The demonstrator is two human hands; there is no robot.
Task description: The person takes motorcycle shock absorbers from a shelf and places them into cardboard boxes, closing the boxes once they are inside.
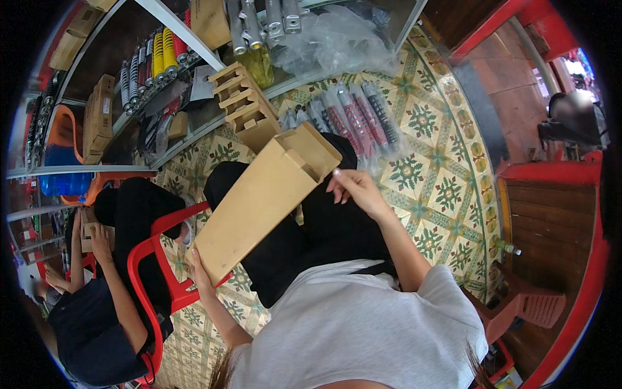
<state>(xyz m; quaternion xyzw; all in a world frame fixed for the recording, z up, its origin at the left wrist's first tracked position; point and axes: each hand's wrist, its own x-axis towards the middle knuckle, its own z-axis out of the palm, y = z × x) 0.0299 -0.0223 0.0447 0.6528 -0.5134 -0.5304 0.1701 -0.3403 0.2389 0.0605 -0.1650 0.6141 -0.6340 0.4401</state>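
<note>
A long brown cardboard box (257,199) slants across my lap, its flapped end (311,150) open and facing away from me. My left hand (201,274) grips the near lower end, with the thumb along the side and the other fingers hidden beneath. By the open end, my right hand (357,189) has its thumb tip at the corner of a flap, fingers loosely curled and apart, nothing visible between them. Beyond the box stands a notched cardboard insert (248,107). Several plastic-wrapped shock absorbers (352,116) lie on the tiled floor past my knees.
A glass display case (194,131) with coil-spring shock absorbers (163,48) runs along the far left. Metal fork tubes (265,24) and clear plastic wrap (335,39) lie inside it. A co-worker (97,311) sits at left by a red plastic chair (167,262). A wooden panel (549,219) borders the right.
</note>
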